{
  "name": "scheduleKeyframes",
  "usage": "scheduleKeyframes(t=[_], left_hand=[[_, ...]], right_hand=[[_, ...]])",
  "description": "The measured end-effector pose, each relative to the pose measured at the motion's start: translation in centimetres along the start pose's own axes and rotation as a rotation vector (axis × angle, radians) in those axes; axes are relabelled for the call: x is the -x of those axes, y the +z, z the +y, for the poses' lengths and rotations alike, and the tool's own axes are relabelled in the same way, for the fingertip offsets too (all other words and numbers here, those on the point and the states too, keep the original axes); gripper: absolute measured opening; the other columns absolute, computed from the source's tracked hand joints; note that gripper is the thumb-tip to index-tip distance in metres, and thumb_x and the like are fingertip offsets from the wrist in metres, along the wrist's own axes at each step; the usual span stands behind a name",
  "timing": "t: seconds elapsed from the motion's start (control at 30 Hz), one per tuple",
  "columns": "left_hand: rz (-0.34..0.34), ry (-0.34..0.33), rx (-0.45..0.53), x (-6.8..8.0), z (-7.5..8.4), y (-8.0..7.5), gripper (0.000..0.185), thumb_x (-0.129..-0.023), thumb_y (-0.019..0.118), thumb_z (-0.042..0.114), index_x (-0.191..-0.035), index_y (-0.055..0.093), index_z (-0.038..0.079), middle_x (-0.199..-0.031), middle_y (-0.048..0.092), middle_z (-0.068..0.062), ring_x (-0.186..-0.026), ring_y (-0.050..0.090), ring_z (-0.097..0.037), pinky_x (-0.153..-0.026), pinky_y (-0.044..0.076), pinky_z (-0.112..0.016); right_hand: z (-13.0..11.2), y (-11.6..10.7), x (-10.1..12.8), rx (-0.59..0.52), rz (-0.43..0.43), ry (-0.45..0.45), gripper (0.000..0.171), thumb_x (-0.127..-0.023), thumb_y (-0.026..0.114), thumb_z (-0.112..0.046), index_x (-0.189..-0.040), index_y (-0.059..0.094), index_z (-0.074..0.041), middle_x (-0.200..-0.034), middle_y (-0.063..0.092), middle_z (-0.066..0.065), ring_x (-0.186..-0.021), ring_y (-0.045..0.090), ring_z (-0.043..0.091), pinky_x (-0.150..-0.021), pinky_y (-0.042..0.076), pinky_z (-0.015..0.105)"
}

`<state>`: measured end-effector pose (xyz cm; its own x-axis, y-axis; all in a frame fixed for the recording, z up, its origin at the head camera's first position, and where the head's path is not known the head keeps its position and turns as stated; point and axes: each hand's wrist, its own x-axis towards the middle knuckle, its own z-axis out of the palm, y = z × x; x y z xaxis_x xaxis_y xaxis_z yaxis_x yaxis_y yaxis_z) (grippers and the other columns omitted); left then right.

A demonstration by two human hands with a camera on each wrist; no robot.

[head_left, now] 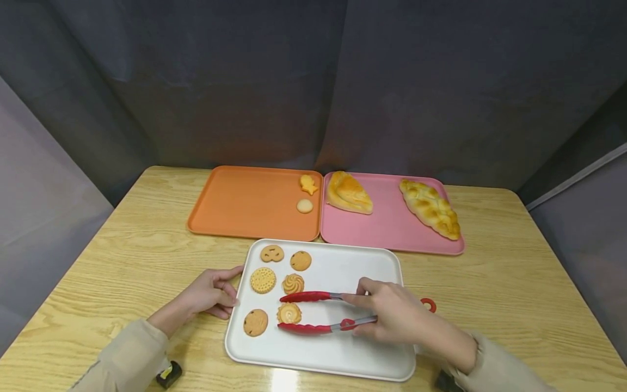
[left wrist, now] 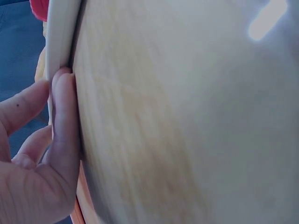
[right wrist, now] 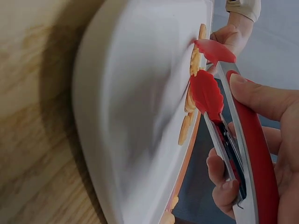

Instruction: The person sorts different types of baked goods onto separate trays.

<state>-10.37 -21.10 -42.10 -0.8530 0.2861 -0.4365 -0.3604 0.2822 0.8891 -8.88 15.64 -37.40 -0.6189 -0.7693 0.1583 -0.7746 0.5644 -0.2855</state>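
My right hand [head_left: 392, 310] grips a pair of red-tipped metal tongs [right wrist: 254, 158] over the white tray [head_left: 343, 359]. The red tips [head_left: 306, 329] stand apart on either side of a scalloped round cookie [head_left: 289, 313]. Just above the upper tip lies a swirl cookie [head_left: 293, 283]. My left hand [head_left: 213, 294] rests at the tray's left edge, fingertips against its outer side. In the left wrist view, one finger [left wrist: 65, 112] lies along the tray's wall, close over the table. A dotted round cookie [head_left: 263, 280] and a chip cookie [head_left: 256, 322] lie nearest this hand.
A pretzel-shaped cookie [head_left: 271, 253] and another chip cookie [head_left: 301, 261] lie at the white tray's far left. Behind, an orange tray [head_left: 245, 201] bears a fish-shaped cookie [head_left: 308, 184] and a small round one [head_left: 305, 206]. Beside it, a pink tray [head_left: 384, 218] holds two breads [head_left: 350, 193].
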Motion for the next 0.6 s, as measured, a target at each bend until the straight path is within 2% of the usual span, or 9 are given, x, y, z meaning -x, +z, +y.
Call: scheduleKeyframes(t=[0.1, 0.3, 0.6], left_hand=[[0.007, -0.003, 0.004, 0.00, -0.04, 0.02, 0.078, -0.075, 0.065, -0.007, -0.142, 0.026, 0.001, -0.076, 0.057, -0.012, -0.055, 0.058, -0.015, -0.051, 0.055, -0.035], [0.015, -0.009, -0.004, 0.05, -0.02, 0.04, 0.077, -0.075, 0.063, -0.008, -0.142, 0.027, 0.002, -0.080, 0.058, -0.017, -0.056, 0.059, -0.016, -0.051, 0.055, -0.035], [0.009, -0.008, -0.004, 0.08, -0.01, 0.04, 0.077, -0.075, 0.066, -0.005, -0.142, 0.027, 0.003, -0.080, 0.059, -0.017, -0.056, 0.059, -0.016, -0.052, 0.055, -0.036]], right_hand=[[0.06, 0.20, 0.09, -0.002, 0.023, -0.016, 0.046, -0.066, 0.079, -0.031, -0.107, 0.069, -0.011, -0.081, 0.048, -0.007, -0.058, 0.036, 0.001, -0.048, 0.032, 0.013], [0.22, 0.40, 0.21, -0.003, 0.058, -0.043, 0.046, -0.066, 0.079, -0.031, -0.106, 0.069, -0.010, -0.080, 0.049, -0.007, -0.058, 0.036, 0.001, -0.048, 0.031, 0.012], [0.28, -0.01, 0.45, -0.030, 0.061, -0.007, 0.048, -0.065, 0.080, -0.031, -0.107, 0.069, -0.009, -0.083, 0.051, -0.007, -0.058, 0.037, 0.000, -0.048, 0.033, 0.011]])
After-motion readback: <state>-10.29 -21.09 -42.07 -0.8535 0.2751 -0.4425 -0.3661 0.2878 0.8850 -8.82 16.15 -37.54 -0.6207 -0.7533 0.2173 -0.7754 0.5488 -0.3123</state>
